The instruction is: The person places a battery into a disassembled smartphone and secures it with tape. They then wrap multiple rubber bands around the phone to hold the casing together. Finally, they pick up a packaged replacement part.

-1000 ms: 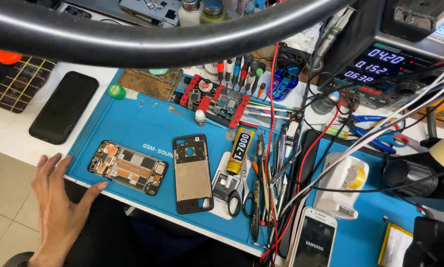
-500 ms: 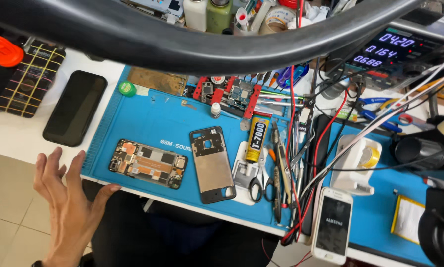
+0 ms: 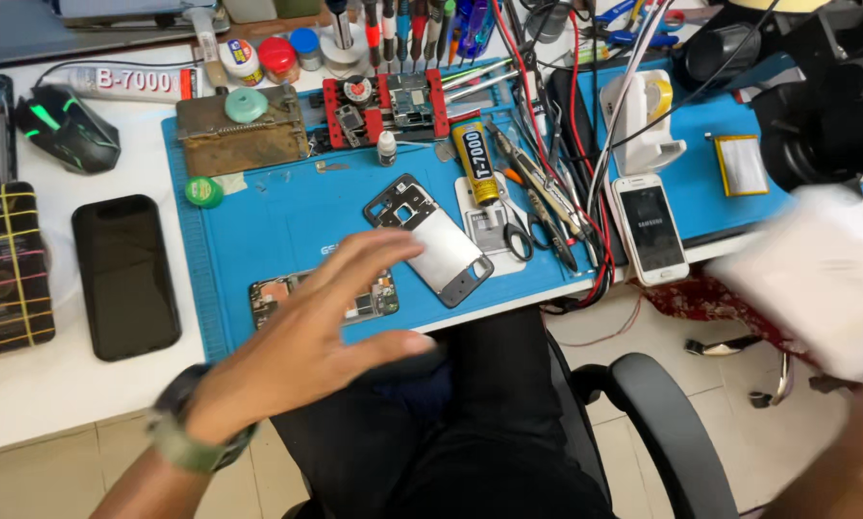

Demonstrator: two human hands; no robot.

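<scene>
Left hand (image 3: 321,332) now over opened phone (image 3: 324,296) (beside metal frame (image 3: 431,240)).

The scene is evenly and brightly lit from above – shadows are kept soft. The left hand (image 3: 306,336) is slightly smeared by motion; at the right edge a white object (image 3: 821,279) is blurred beyond recognition. Beyond the hand, the mat (image 3: 287,216) is rendered sharp.

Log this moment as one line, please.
left hand: open, over opened phone | right hand: blurred, cannot tell | phone frame: on blue mat
</scene>
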